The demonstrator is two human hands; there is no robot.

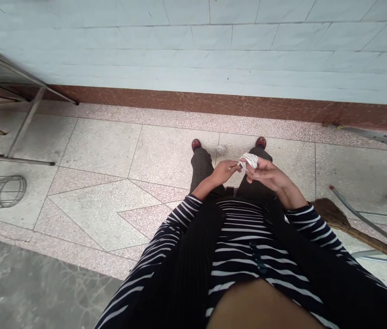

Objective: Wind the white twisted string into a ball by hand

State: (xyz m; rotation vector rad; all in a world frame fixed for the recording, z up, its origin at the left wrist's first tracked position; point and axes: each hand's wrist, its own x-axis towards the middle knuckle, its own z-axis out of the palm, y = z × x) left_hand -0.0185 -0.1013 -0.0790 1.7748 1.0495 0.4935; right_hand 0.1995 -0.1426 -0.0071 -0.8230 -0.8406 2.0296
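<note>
A bundle of white cord (pixel 250 159) is wrapped about the fingers of my right hand (pixel 271 177), which is closed on it. From the other side, my left hand (pixel 224 172) pinches at the bundle's edge, seemingly on a strand of the same cord. Both hands are in front of my waist, nearly touching. A small loose heap of white cord (pixel 221 149) lies on the floor between my feet. Whether a strand joins the heap to the bundle cannot be made out.
A pale tiled wall (pixel 214 59) with a brown skirting runs ahead of my feet. On the left stand a metal-legged table (pixel 25 121) and a wire rack (pixel 8 191). To the right are a broom (pixel 333 214) and metal stool legs (pixel 361 214) on the terrazzo floor (pixel 94 141).
</note>
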